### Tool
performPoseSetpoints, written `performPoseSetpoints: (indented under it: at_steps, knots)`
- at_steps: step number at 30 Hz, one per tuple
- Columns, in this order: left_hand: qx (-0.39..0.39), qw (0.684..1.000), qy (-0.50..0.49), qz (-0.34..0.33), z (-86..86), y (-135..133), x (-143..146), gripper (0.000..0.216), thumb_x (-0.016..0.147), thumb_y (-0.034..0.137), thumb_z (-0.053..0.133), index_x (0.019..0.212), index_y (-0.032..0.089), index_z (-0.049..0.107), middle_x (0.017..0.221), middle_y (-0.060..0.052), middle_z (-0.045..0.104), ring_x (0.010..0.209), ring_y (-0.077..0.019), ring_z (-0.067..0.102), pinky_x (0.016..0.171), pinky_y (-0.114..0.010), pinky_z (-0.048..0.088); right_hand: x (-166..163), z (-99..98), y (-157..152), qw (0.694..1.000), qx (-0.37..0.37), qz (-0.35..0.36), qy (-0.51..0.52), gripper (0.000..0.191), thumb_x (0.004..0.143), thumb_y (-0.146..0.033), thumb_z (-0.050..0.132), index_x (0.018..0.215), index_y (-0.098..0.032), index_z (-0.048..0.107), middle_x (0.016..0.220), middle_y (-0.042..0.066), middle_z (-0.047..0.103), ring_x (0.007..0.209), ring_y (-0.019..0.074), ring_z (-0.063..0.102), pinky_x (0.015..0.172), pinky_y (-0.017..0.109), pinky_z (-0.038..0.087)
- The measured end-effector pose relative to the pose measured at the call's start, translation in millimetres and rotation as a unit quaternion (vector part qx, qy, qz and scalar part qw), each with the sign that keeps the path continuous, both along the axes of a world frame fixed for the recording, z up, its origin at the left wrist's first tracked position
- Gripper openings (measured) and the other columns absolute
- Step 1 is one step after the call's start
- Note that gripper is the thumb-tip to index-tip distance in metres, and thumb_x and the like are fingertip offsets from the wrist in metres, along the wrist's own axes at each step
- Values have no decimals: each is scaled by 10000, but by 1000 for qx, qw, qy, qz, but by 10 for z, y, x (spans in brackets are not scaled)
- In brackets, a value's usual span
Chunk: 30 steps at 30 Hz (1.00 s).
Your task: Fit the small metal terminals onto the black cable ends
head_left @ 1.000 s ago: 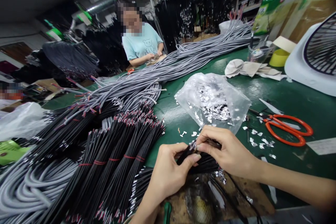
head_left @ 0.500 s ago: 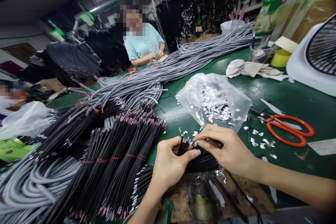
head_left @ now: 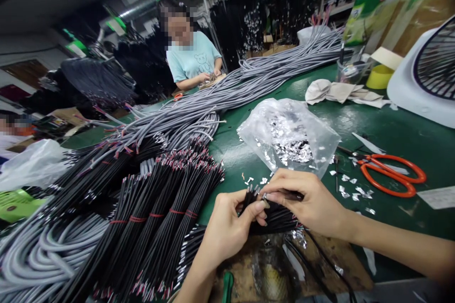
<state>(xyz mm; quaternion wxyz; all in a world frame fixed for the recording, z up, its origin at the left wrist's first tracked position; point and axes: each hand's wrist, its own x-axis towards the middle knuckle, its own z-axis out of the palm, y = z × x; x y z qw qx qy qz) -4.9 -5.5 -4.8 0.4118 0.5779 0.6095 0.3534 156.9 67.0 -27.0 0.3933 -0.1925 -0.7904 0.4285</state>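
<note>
My left hand point(head_left: 236, 227) is closed around several short black cables point(head_left: 250, 194), whose stripped, silvery ends poke up above the fingers. Close beside it, my right hand point(head_left: 302, 199) pinches at the tip of one cable near the left thumb. A dark slim object also lies under the right fingers, its kind mostly hidden. More black cables point(head_left: 275, 220) lie beneath both hands. Behind them, a clear plastic bag point(head_left: 256, 123) holds many small silvery foil pieces point(head_left: 296, 149).
Bundles of black cables point(head_left: 159, 232) tied with red bands lie left. Long grey cables point(head_left: 249, 78) cross the green table. Orange-handled scissors point(head_left: 393, 175) and loose foil bits lie right, near a white fan point(head_left: 405, 80). A co-worker point(head_left: 194, 61) sits opposite.
My left fingers have shifted slightly, and their tips now show below the thumb. The cable ends have moved a little to the right. The right hand stays almost in place.
</note>
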Motion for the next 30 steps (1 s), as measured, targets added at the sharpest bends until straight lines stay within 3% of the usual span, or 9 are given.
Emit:
performPoseSetpoints:
  at_steps: [7, 11, 16, 19, 21, 23, 25, 28, 30]
  knots:
    - [0, 1000, 5, 7, -30, 5, 31, 168, 772, 270, 608, 677, 133, 585, 580, -21, 614, 550, -143, 573, 554, -231, 438, -3, 20, -47, 998, 28, -32, -53, 129, 734, -25, 543, 761, -128, 616, 714, 17, 564, 637, 108, 507, 564, 221, 379]
    - [-2, 999, -32, 29, -38, 5, 32, 143, 750, 244, 631, 675, 134, 580, 597, -10, 603, 552, -135, 574, 552, -224, 438, 10, 43, -38, 998, 21, -34, -53, 91, 748, -76, 566, 788, -137, 620, 735, 17, 580, 658, 114, 520, 595, 231, 390]
    - [-14, 1000, -4, 17, -44, -5, 19, 135, 743, 259, 634, 709, 129, 653, 632, -33, 639, 593, -159, 573, 560, -242, 441, 12, 24, -25, 997, 22, -32, -61, 62, 799, -190, 576, 763, -147, 602, 743, 23, 564, 673, 123, 512, 605, 240, 388]
    - [-17, 999, 13, 24, -27, 2, 21, 117, 694, 249, 682, 719, 135, 676, 683, -31, 653, 635, -167, 570, 579, -241, 434, -20, 19, -19, 995, -44, -29, -80, 145, 816, -198, 536, 679, -150, 545, 676, 7, 531, 623, 118, 482, 557, 232, 370]
    - [-16, 999, 14, 34, -14, 7, 25, 113, 664, 239, 705, 675, 134, 666, 639, -14, 631, 604, -155, 550, 561, -231, 414, -36, 35, -7, 988, -124, 3, -86, 172, 820, -221, 515, 660, -156, 511, 624, -5, 510, 584, 114, 463, 526, 224, 366]
    - [-9, 999, 24, 32, -11, 10, 29, 132, 671, 235, 697, 612, 134, 636, 567, 3, 589, 550, -138, 517, 522, -222, 384, -34, 50, 1, 982, -159, 33, -93, 186, 823, -233, 491, 651, -160, 491, 584, -13, 487, 550, 110, 443, 498, 217, 358]
    - [-7, 999, 42, 12, -19, 9, 30, 183, 723, 249, 651, 585, 134, 613, 536, 3, 571, 525, -132, 503, 502, -221, 365, -16, 40, -7, 990, -86, 10, -111, 158, 807, -201, 480, 656, -159, 495, 599, -1, 489, 555, 115, 440, 500, 225, 350]
    - [-18, 998, 47, -28, -30, 7, 29, 264, 810, 274, 552, 596, 127, 601, 545, -18, 581, 524, -132, 516, 507, -220, 373, 10, -18, -45, 979, 135, -71, -135, 84, 740, -106, 466, 712, -147, 534, 700, 40, 523, 591, 137, 452, 521, 258, 335]
    - [-21, 998, 42, -34, -28, 7, 29, 299, 838, 287, 513, 597, 127, 585, 523, -9, 553, 494, -116, 497, 490, -210, 365, 7, -38, -62, 968, 196, -90, -127, 108, 725, -79, 452, 742, -149, 532, 737, 48, 528, 602, 142, 463, 525, 264, 341]
